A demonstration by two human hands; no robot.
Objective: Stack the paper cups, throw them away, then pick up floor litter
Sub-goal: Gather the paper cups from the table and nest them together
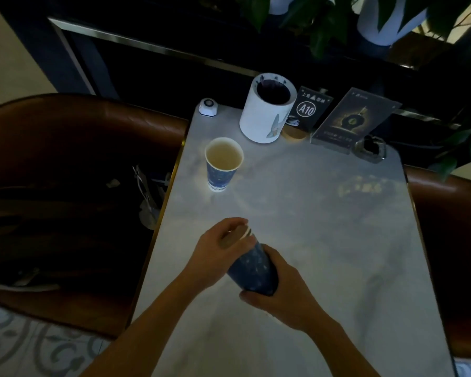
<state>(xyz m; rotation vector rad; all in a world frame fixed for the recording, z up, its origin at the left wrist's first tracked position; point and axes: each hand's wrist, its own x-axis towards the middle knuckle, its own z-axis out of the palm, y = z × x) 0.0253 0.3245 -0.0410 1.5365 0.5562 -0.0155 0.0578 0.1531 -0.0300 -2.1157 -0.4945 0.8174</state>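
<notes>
Nested blue paper cups (252,265) lie tilted, both hands wrapped around them: left (215,251) rim, right (280,297) base.

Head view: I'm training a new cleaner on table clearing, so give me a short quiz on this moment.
1. True or false: the right hand holds the cup stack by its base.
2. Which sign code stands by the white bin? A) B12 B) A10 C) C7
3. Fill in: one lone cup stands upright on the ____ side of the table.

Key
1. True; the left hand is at the stack's rim end, and the stack is tilted.
2. B, on the dark sign.
3. Left, apart from the hands.
</notes>
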